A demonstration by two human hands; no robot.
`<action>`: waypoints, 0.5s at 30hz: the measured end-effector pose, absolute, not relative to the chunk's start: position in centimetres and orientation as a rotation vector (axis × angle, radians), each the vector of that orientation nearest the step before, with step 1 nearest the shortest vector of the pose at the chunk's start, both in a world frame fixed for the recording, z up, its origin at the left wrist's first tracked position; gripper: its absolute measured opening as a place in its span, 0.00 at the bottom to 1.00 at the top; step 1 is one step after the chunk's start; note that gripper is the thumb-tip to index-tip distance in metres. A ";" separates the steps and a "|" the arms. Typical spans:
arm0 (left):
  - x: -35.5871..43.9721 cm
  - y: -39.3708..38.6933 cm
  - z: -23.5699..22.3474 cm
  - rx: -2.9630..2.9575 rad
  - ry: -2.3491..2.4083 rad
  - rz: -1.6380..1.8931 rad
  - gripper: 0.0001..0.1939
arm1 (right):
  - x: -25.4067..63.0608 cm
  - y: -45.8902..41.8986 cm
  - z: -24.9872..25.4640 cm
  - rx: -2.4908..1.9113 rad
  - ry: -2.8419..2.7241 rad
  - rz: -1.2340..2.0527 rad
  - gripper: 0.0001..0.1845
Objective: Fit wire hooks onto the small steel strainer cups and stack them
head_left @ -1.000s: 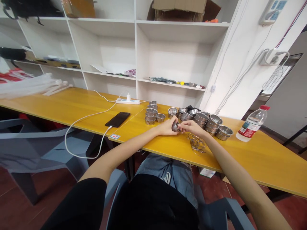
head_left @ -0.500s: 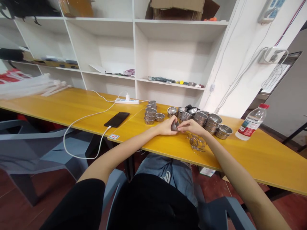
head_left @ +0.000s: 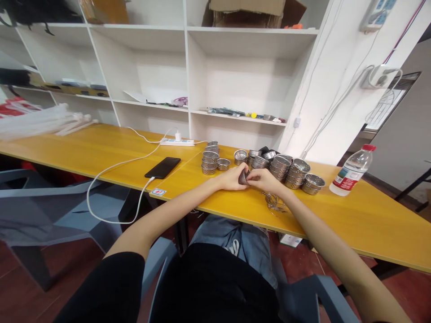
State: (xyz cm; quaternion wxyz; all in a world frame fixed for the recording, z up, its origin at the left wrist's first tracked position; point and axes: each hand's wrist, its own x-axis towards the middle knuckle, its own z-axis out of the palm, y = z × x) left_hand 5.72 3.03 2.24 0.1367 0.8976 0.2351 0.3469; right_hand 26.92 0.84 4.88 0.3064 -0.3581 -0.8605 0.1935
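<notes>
My left hand [head_left: 234,178] is closed around a small metal strainer basket [head_left: 243,176], tilted on its side above the table's front part. Against the basket's rim, the fingers of my right hand [head_left: 264,179] are pinched together; whatever lies between them is too small to make out. Below my right wrist lies a loose tangle of thin bent wires [head_left: 275,204]. Behind my hands stand several perforated strainer baskets [head_left: 279,166], some stacked. Left of them are another stack of baskets [head_left: 209,163] and a single small basket [head_left: 223,164].
On the yellow table [head_left: 111,150] lie a black phone [head_left: 163,168] with a white cable and a power strip [head_left: 177,142]. A clear bottle [head_left: 352,172] with a red cap stands at the right. White shelves [head_left: 161,72] rise behind, and clear plastic bags [head_left: 43,121] lie far left.
My right hand has shifted slightly left, its fingers still pinched at the basket's rim. My left hand keeps hold of the basket. The whole view has shifted a little.
</notes>
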 end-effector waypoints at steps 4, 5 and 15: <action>6.2 2.6 2.4 2.619 0.652 0.972 0.25 | 26.6 1.0 4.6 -0.943 -2.362 0.438 0.07; 6.2 2.5 2.4 2.612 0.652 0.974 0.25 | 26.6 1.0 4.6 -0.946 -2.372 0.416 0.06; 6.1 2.6 2.2 2.602 0.696 0.972 0.28 | 26.7 1.3 4.3 -1.013 -2.409 0.061 0.08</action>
